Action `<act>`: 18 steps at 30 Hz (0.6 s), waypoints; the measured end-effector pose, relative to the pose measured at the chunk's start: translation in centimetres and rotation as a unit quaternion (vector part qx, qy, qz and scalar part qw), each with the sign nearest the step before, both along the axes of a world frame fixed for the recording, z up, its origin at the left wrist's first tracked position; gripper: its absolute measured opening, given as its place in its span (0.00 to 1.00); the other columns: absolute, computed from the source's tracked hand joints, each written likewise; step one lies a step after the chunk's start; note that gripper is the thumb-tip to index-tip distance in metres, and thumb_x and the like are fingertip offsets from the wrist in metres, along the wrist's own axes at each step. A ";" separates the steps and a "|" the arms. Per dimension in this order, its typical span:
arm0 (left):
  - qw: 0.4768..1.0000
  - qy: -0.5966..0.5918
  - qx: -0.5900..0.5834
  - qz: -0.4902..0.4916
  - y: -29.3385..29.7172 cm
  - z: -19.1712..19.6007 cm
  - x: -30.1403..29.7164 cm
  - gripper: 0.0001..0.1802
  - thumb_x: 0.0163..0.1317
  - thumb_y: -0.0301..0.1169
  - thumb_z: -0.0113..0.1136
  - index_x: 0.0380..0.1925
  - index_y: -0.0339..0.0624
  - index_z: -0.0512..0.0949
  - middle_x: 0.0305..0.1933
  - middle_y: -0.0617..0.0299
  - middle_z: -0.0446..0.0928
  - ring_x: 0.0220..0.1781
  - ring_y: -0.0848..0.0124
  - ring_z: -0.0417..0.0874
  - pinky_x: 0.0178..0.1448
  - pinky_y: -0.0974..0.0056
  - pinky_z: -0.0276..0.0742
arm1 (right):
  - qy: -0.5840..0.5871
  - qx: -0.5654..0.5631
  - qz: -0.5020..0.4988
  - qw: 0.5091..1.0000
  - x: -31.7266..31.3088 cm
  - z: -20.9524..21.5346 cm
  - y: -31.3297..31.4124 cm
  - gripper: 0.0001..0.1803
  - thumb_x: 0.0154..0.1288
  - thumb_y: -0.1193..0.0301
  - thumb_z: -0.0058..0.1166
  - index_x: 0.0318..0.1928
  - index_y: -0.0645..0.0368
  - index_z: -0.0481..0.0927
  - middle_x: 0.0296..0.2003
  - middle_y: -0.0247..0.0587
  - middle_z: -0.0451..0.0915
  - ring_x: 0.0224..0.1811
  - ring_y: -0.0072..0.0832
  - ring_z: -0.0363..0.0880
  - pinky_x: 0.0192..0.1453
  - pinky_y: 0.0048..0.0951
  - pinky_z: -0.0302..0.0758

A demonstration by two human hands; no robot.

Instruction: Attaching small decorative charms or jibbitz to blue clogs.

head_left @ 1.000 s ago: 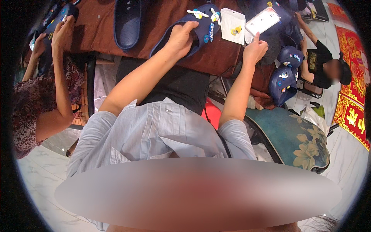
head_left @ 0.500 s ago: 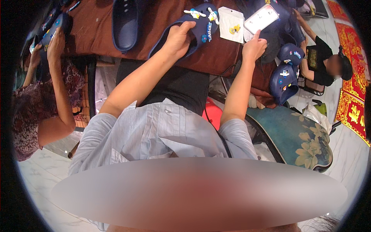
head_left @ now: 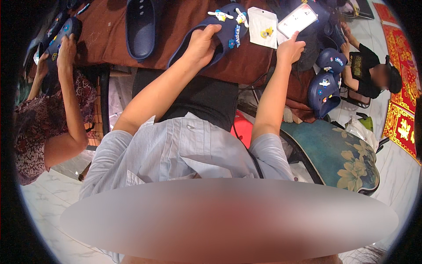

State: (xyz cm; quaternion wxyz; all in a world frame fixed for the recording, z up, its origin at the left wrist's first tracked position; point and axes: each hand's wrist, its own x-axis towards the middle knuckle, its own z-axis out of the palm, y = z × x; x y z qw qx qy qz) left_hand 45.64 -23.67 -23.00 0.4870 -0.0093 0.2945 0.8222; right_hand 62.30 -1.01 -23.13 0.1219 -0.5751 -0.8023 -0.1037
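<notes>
A plain navy clog [head_left: 141,27] lies on the brown tabletop [head_left: 103,42]. At left, a co-worker in a floral top [head_left: 30,132] handles another clog [head_left: 61,37]. At right, decorated navy clogs [head_left: 325,86] hang beside a teal flower-painted chair [head_left: 343,154].

- We see a navy blue clog [head_left: 222,33] dotted with white, yellow and blue charms.
- A second clog [head_left: 140,26] is plain navy.
- The bench [head_left: 184,22] wears a dark reddish-brown cloth.
- The small packet [head_left: 262,27] is clear white with a yellow piece inside.
- The card [head_left: 298,20] is white with a red edge.
- Our shirt [head_left: 176,149] is pale blue-grey.
- The chair [head_left: 343,154] is teal with cream flowers.
- The rug [head_left: 402,119] is red and gold.
</notes>
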 end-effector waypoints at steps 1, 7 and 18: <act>1.000 0.002 -0.001 0.000 0.0 0.1 0.0 0.15 0.60 0.26 0.58 0.44 0.29 0.73 0.45 0.56 0.77 0.47 0.68 0.79 0.55 0.61 0.74 | 0.000 0.000 0.001 1.000 -0.1 0.1 -0.1 0.28 0.69 0.68 0.42 0.69 0.57 0.61 0.47 0.57 0.65 0.48 0.50 0.70 0.51 0.42 0.72; 1.000 -0.002 -0.002 -0.004 -0.2 0.0 0.0 0.15 0.59 0.26 0.59 0.44 0.29 0.73 0.46 0.56 0.77 0.47 0.67 0.79 0.56 0.62 0.73 | 0.031 -0.002 -0.003 1.000 0.5 0.0 -0.1 0.29 0.68 0.70 0.43 0.69 0.58 0.60 0.47 0.56 0.66 0.49 0.48 0.70 0.52 0.41 0.72; 1.000 -0.008 0.001 -0.001 -0.2 0.5 0.2 0.16 0.59 0.26 0.59 0.45 0.27 0.73 0.46 0.55 0.77 0.48 0.67 0.79 0.56 0.62 0.73 | 0.128 -0.024 0.050 0.990 2.2 0.0 -2.3 0.28 0.64 0.76 0.46 0.66 0.59 0.66 0.43 0.50 0.69 0.44 0.42 0.73 0.51 0.37 0.71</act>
